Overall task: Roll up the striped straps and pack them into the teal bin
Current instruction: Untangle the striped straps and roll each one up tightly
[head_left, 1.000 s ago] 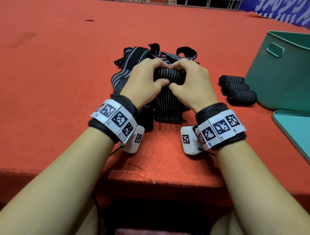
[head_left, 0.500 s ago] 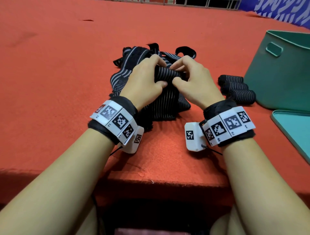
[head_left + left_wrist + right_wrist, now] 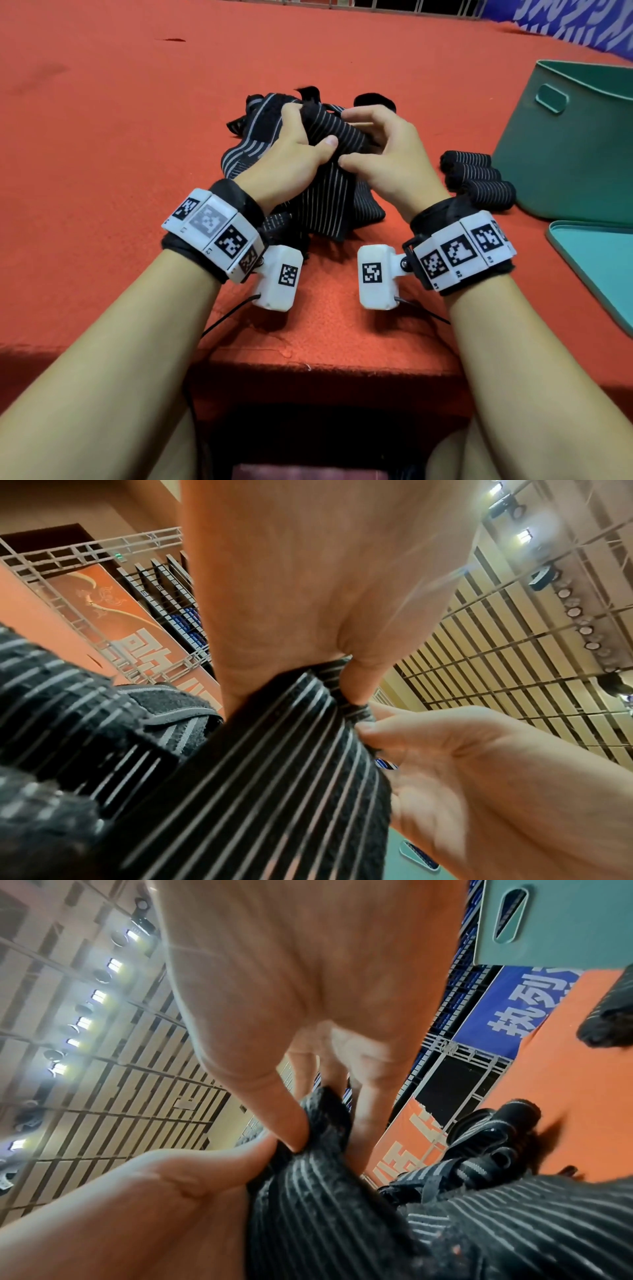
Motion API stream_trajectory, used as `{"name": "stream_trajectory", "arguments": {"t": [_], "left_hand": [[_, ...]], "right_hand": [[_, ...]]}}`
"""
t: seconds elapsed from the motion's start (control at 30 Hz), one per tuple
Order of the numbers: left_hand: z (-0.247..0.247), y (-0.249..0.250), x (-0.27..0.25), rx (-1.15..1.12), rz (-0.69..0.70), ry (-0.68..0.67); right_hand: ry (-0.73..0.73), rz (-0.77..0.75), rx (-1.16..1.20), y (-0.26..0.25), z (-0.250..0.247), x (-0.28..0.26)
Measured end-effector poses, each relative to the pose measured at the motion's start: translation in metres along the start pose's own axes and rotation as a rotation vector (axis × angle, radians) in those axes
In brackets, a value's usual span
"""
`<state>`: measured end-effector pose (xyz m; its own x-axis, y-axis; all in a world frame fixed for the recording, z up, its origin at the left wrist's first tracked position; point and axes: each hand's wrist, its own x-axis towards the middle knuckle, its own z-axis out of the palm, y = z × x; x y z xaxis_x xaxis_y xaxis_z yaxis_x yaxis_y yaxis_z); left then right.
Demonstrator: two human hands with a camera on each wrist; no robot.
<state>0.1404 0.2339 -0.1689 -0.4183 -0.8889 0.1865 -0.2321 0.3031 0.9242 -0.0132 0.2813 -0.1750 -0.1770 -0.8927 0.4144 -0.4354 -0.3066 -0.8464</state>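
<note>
A black strap with thin white stripes, partly rolled, is held up between both hands above the red table. My left hand grips the roll's left end, its thumb pressed on the front. My right hand pinches the right end between thumb and curled fingers. The strap's loose tail hangs down to the table. In the left wrist view the strap runs under my thumb. The right wrist view shows the roll's end between my fingers. The teal bin stands at the right, its inside hidden.
A heap of unrolled striped straps lies just behind my hands. Three rolled straps lie side by side against the bin's near wall. A teal lid lies flat at the right edge. The table's front edge is near my forearms.
Both hands have lifted the roll off the table and tilted it, left end higher. My right hand's fingers have loosened and shifted round the roll's right end.
</note>
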Motion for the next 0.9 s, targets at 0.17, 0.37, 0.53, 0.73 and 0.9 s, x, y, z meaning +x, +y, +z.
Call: {"name": "stream_trajectory", "arguments": {"t": [0.17,0.37,0.53,0.73,0.9], "left_hand": [[0.002,-0.001,-0.003,-0.152,-0.082,-0.055],[0.004,0.009,-0.007,-0.298,-0.126,-0.122],[0.004,0.003,-0.007,-0.299,-0.102,-0.086],[0.013,-0.003,0.004,-0.303,0.025,0.004],[0.015,-0.008,0.003,0.119,0.114,-0.052]], "right_hand": [[0.002,-0.043,-0.117,0.004,-0.005,0.0],[0.103,-0.124,-0.135,0.002,-0.003,-0.002],[0.073,0.051,0.02,-0.002,-0.006,-0.001],[0.037,0.271,0.276,0.001,-0.009,0.002],[0.028,0.214,0.158,-0.001,-0.001,0.003]]}}
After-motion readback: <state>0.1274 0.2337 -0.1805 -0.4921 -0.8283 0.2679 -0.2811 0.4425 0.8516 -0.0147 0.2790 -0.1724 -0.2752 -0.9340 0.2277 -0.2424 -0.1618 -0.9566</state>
